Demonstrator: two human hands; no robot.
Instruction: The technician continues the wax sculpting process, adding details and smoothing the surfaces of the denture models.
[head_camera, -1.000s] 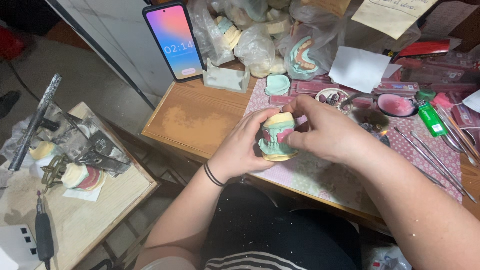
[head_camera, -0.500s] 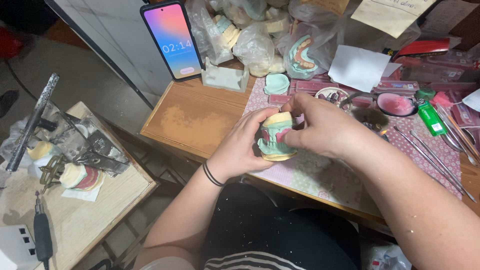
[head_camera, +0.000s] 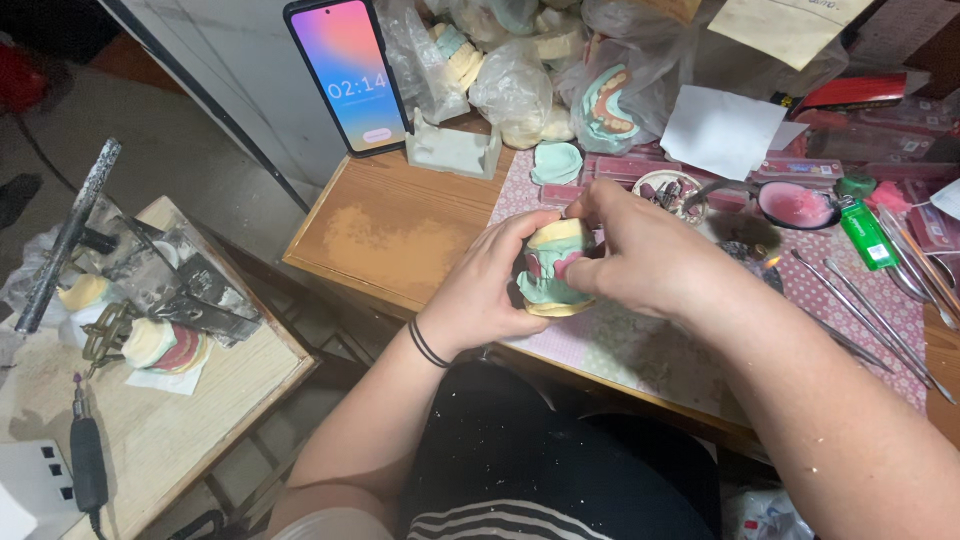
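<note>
I see my left hand (head_camera: 488, 290) wrapped around the near side of a dental cast (head_camera: 553, 272), thumb and fingers clasped on its pale yellow and green body, a black band on the wrist. My right hand (head_camera: 645, 255) comes in from the other side and pinches the same cast at its top and front, fingertips pressed on the pinkish part in the middle. So both hands are grasping it, and the cast sits between them, held just above the near edge of the wooden surface (head_camera: 385, 235), over the patterned pink mat (head_camera: 640, 345) (I cannot tell whether its base touches the mat).

Behind the hands a phone (head_camera: 351, 75) stands propped upright with its screen lit, and just beside it lies a small grey block-shaped holder (head_camera: 452, 150). A loose green cast piece (head_camera: 556, 162) lies flat further back, near a heap of clear bags (head_camera: 520, 70) with more casts inside. To the right I make out a small dish of pink material (head_camera: 795, 203), a green lighter (head_camera: 866, 233) and several thin metal instruments (head_camera: 860, 300) lying on the mat, well apart from the hands.

On the lower side table (head_camera: 180, 420) at left lie another cast on red wax (head_camera: 165, 345) and a dark handpiece (head_camera: 88, 465).
</note>
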